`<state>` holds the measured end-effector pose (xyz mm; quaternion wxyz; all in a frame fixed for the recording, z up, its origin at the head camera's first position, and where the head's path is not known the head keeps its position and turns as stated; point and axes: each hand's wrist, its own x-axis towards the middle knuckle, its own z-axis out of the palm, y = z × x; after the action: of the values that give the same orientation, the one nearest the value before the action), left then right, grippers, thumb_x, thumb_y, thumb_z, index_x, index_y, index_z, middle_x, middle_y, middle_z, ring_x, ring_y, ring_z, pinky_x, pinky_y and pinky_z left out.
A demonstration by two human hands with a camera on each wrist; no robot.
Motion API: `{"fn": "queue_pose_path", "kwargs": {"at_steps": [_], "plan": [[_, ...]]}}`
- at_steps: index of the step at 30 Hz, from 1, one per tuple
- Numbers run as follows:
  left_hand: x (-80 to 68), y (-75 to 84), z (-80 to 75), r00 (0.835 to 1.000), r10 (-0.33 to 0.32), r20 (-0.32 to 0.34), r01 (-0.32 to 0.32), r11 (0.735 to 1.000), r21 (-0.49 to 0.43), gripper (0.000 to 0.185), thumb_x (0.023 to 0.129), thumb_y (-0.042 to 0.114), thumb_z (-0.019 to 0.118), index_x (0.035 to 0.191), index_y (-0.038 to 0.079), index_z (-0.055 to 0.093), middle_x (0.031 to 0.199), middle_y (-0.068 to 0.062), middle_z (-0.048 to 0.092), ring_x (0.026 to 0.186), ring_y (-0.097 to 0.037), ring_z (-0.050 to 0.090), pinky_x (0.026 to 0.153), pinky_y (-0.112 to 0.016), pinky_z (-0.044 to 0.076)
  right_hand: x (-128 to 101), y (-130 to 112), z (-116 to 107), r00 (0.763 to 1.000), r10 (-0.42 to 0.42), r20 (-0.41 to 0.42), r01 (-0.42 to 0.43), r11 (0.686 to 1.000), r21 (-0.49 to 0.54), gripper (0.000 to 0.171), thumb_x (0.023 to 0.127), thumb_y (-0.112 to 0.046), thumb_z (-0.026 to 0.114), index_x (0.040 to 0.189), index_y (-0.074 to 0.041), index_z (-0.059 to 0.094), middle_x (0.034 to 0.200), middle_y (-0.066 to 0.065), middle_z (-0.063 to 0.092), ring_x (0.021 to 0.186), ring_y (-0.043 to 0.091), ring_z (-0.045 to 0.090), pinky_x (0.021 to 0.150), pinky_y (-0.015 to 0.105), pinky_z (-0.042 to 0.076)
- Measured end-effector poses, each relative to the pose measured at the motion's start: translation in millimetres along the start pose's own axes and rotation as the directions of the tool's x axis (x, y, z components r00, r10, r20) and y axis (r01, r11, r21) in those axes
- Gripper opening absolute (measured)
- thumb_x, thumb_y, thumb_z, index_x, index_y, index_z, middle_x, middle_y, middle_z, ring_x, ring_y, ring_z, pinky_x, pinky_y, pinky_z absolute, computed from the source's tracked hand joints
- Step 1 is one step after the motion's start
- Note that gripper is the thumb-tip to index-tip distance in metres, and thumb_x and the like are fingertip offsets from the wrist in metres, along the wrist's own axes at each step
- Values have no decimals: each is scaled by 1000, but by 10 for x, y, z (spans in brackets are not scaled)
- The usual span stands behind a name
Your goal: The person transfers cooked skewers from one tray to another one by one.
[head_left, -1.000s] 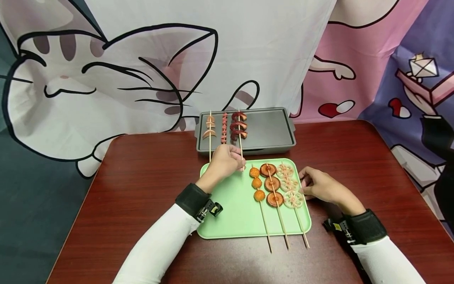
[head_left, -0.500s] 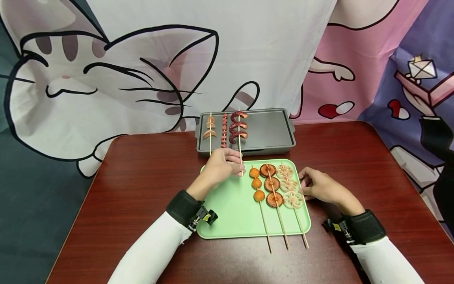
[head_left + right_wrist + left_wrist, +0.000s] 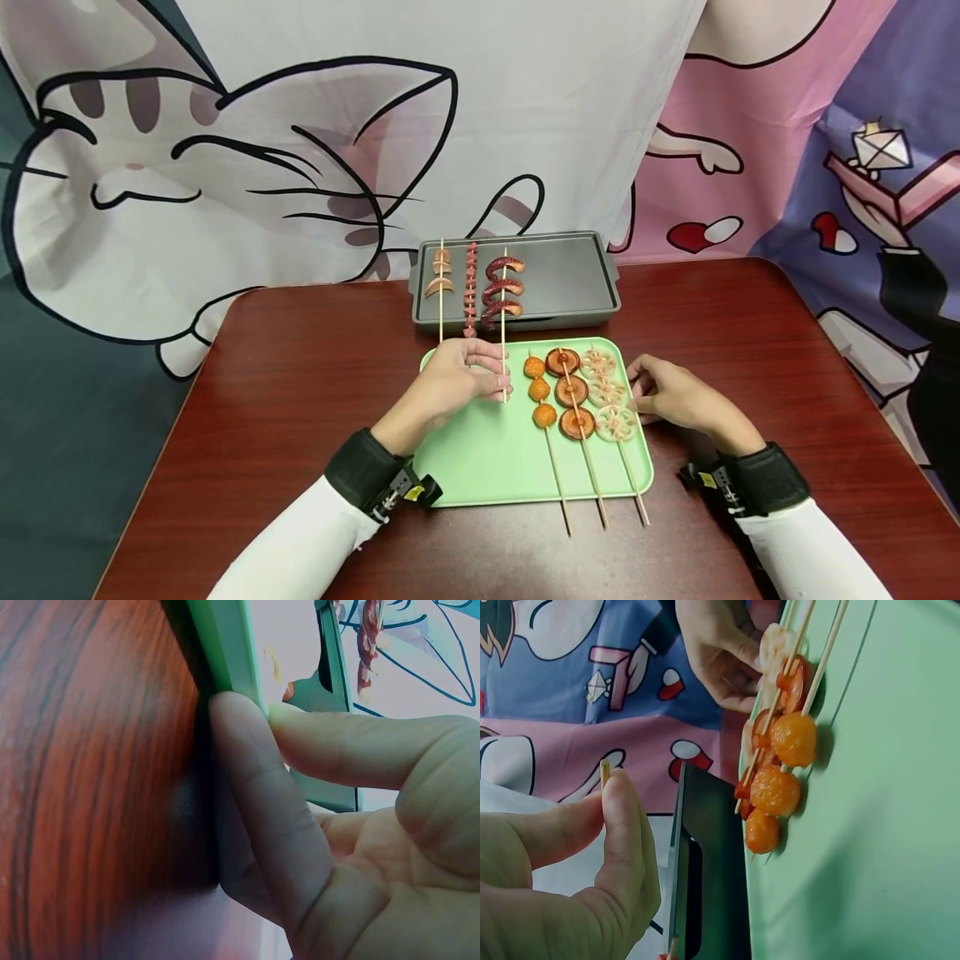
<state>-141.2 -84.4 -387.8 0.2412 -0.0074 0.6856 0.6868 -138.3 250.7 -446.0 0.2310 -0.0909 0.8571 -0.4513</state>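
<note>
On the far side of the dark wooden table sits a grey metal tray holding three skewers along its left part: a pale sliced-sausage skewer, a thin pink skewer, and a skewer of curled dark-red sausage pieces whose stick runs out over the tray's near rim. Just in front lies a green tray carrying three more side by side on its right half: a fried-ball skewer, a brown mushroom-slice skewer and a lotus-root skewer, their bare ends poking past the near edge.

Thumb and forefinger of the left hand are curled round the near end of the curled-sausage skewer's stick, pinching it above the green tray; the left wrist view shows the stick tip just above the thumb. With fingers bent, the right hand rests against the green tray's right rim, thumb and a finger touching that edge, beside the lotus-root skewer. A cartoon-cat cloth hangs behind the table.

Compared with a second ago, the left hand has drawn back toward the person, and the curled-sausage skewer has slid nearer with it; the right hand has stayed put.
</note>
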Motion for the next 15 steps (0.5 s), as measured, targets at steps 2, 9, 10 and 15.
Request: {"fn": "queue_pose_path", "kwargs": {"at_steps": [2,9,10,15], "plan": [[-30,-22,-11,1000,-3,-1,3,1000,-12,36,91,-17,66,126,-15,57,97,-13,62,72,-18,73,70,-29,66,4,0,8,1000,5,0,-5,1000,2,36,93,4,68,123,10,50,93,15,60,76,21,65,63,31,64],[-114,-64,-28,1000,-5,10,5,1000,-27,36,89,-18,67,123,-14,56,95,-12,62,71,-17,72,69,-29,66,7,-5,7,1000,0,-4,0,1000,-21,35,92,5,68,123,9,52,92,14,61,76,20,64,62,30,63],[-126,-74,-30,1000,-4,18,4,1000,-26,37,89,-18,67,124,-15,55,94,-12,61,70,-17,72,69,-29,66,7,-5,6,1000,-2,-5,2,1000,-26,35,92,5,68,122,9,52,92,14,61,76,20,64,62,30,63],[-188,-109,-28,998,-5,69,6,1000,-8,39,89,-18,66,124,-17,51,94,-11,59,71,-17,71,71,-32,67,12,-6,0,1000,-7,-8,7,999,-41,33,91,6,68,121,9,53,91,13,61,76,19,63,62,29,62]]}}
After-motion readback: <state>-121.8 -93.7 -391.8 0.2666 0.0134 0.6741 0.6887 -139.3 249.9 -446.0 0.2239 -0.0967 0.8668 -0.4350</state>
